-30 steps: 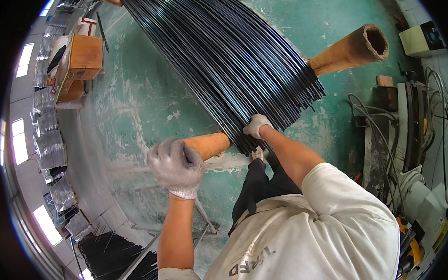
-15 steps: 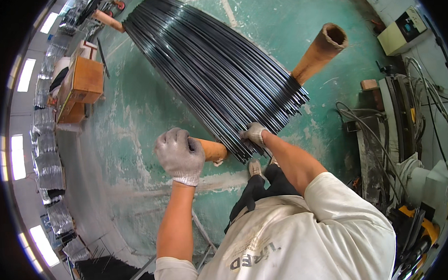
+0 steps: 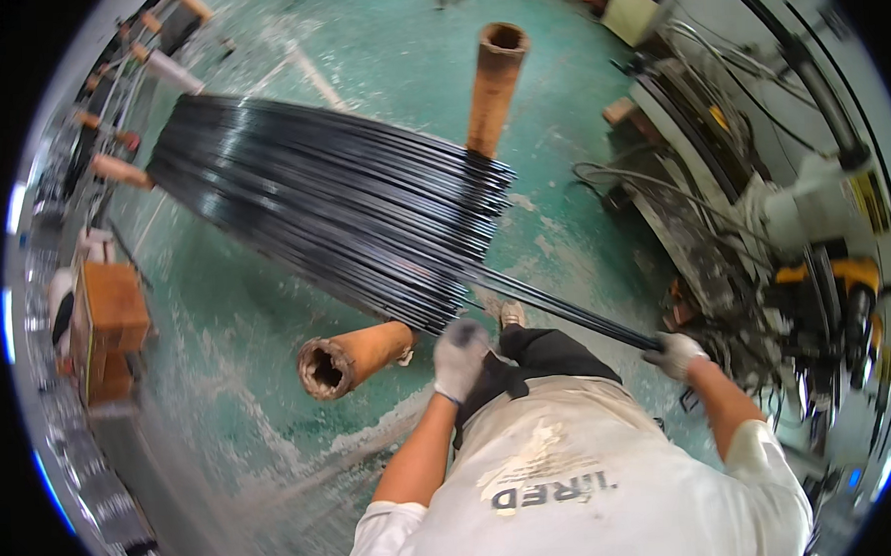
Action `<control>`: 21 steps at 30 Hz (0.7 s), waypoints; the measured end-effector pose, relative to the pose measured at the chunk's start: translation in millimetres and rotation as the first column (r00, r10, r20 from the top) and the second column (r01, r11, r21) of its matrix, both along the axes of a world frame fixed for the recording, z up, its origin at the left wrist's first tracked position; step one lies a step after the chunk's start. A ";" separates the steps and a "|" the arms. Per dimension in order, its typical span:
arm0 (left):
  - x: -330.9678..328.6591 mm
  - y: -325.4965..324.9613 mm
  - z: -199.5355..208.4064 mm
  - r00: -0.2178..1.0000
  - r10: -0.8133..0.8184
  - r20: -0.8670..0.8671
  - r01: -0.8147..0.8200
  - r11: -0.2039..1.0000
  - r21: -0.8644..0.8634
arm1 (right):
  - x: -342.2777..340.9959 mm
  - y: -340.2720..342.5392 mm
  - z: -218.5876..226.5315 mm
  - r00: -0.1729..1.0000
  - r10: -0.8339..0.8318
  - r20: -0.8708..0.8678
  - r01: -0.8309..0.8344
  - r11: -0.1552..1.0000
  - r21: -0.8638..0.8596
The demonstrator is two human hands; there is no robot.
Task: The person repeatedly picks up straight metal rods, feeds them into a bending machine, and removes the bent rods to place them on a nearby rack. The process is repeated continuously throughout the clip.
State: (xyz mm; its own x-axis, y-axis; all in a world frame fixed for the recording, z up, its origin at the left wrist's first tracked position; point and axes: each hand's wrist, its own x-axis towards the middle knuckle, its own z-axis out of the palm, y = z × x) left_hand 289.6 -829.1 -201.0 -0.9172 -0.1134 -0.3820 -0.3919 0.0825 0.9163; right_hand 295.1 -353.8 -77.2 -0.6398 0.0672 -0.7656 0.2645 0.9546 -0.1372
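Note:
A wide layer of long black rods point(image 3: 313, 199) lies side by side between upright brown tubes. My right hand point(image 3: 680, 355), in a pale glove, is closed around the ends of several black rods point(image 3: 556, 305) that stick out to the right beyond the others. My left hand point(image 3: 461, 357), also gloved, is just below the near ends of the layer, in front of my body. Its fingers are blurred, so whether it is open or closed is unclear.
One brown cardboard tube point(image 3: 497, 87) rises beyond the rods, another point(image 3: 355, 359) stands left of my left hand. Machinery with cables point(image 3: 681, 208) and a yellow-black tool point(image 3: 844, 295) are at the right. A cardboard box point(image 3: 117, 307) sits far left on the green floor.
My right hand has moved right, drawing several rods out of the layer. My left hand has come down and right from above the near tube. The view has turned to the right.

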 end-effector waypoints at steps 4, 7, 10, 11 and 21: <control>-48.9 -52.3 -64.4 0.908 0.152 0.390 -0.394 0.625 0.674 | 96.0 60.9 75.6 0.997 -0.011 0.074 -0.007 0.971 0.241; -95.1 -26.1 6.6 0.859 0.234 0.455 -0.507 0.275 0.817 | 134.8 21.9 67.9 0.996 -0.079 -0.036 0.085 0.969 0.231; -97.2 2.9 20.3 0.854 0.300 0.425 -0.519 0.426 0.741 | 138.0 0.4 43.1 0.954 -0.107 -0.279 0.171 0.961 0.217; -93.2 8.2 21.2 0.834 0.339 0.436 -0.548 0.419 0.724 | 138.7 8.7 38.8 0.956 -0.109 -0.271 0.173 0.960 0.222; -124.2 151.2 163.8 0.982 0.083 0.168 -0.186 0.523 0.832 | 275.3 273.0 -28.4 0.676 -0.267 -0.687 0.600 0.741 0.301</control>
